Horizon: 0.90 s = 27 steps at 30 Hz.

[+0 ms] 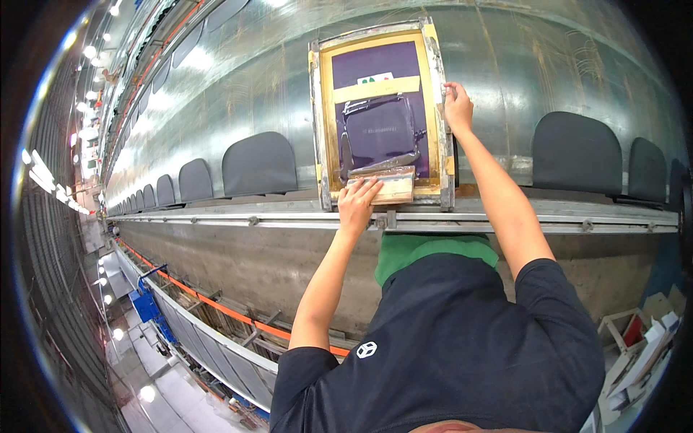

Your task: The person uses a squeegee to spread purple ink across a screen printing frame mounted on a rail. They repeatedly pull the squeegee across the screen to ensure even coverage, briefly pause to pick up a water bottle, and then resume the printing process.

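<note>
A screen-printing frame (436, 65) lies on the long table in front of me, its wooden edges taped and stained. Purple mesh (393, 61) fills it, crossed by a strip of yellow tape (377, 88). Wet dark ink (346, 153) outlines a squarish area in the lower part of the mesh. At the near end of the frame, my left hand (356, 204) is closed on a wooden-handled squeegee (395, 189), fingers laid over its top. My right hand (459, 112) is closed at the frame's right side, fingertips on its outer edge.
Dark rounded panels (260, 162) lie in a row along the table to the left, with several more dark panels (577, 153) to the right. A metal rail (289, 220) runs along the table's near edge. Boxes and boards (642, 339) stand at lower right.
</note>
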{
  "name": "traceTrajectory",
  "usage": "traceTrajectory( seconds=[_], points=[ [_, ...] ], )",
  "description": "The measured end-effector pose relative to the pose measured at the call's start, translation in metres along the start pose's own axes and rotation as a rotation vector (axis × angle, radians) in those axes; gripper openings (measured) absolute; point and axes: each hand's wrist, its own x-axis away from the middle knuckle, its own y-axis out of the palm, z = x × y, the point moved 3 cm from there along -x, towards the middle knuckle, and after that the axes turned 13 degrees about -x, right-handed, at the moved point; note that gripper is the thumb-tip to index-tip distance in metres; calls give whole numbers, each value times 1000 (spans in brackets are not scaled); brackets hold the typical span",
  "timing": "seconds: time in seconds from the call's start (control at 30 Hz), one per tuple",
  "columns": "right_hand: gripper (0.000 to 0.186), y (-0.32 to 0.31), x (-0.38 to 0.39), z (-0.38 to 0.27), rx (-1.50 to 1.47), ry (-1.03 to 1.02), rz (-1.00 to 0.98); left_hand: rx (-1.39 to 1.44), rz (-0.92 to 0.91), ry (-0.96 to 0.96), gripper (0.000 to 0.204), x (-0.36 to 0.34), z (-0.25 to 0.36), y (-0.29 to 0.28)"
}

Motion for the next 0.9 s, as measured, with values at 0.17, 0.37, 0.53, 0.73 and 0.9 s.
traceTrajectory(
  seconds=[0.17,0.37,0.53,0.73,0.9],
  points=[
    [20,-4,0,-4,54,37,-3,141,-171,-104,44,-108,-49,8],
    [21,-6,-3,-6,111,-14,31,134,-130,-47,42,-199,-79,17],
    [22,-3,0,-4,102,8,33,-32,49,-41,36,-111,-47,36],
    [22,-4,-1,-12,118,41,21,176,-108,-72,38,-115,-60,23],
    [23,-4,1,-7,113,45,38,165,-203,-95,36,-197,-81,31]
  ],
)
